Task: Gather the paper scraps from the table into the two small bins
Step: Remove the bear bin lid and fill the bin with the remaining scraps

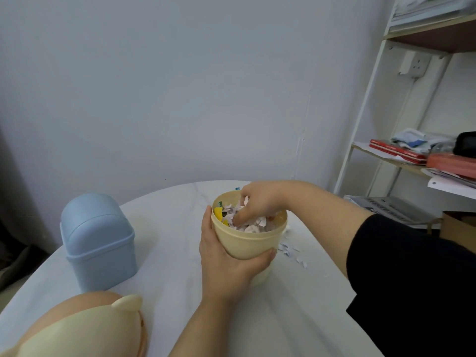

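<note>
A cream-yellow bin [247, 243] stands open on the white table [164, 253], filled near the rim with white, yellow and green paper scraps [231, 215]. My left hand [226, 264] grips the bin's near side, thumb on the right, fingers round the left. My right hand [257, 202] reaches into the bin from above, its fingers pressing down on the scraps inside. A few loose white scraps [291, 251] lie on the table just right of the bin, and a small blue one [237, 188] lies behind it. A blue bin [98, 243] with its domed lid on stands to the left.
A cream and peach domed lid [85, 328] lies at the table's near left. A white metal shelf [412, 150] with books and papers stands at the right against the wall. A cardboard box [458, 228] sits low on the right.
</note>
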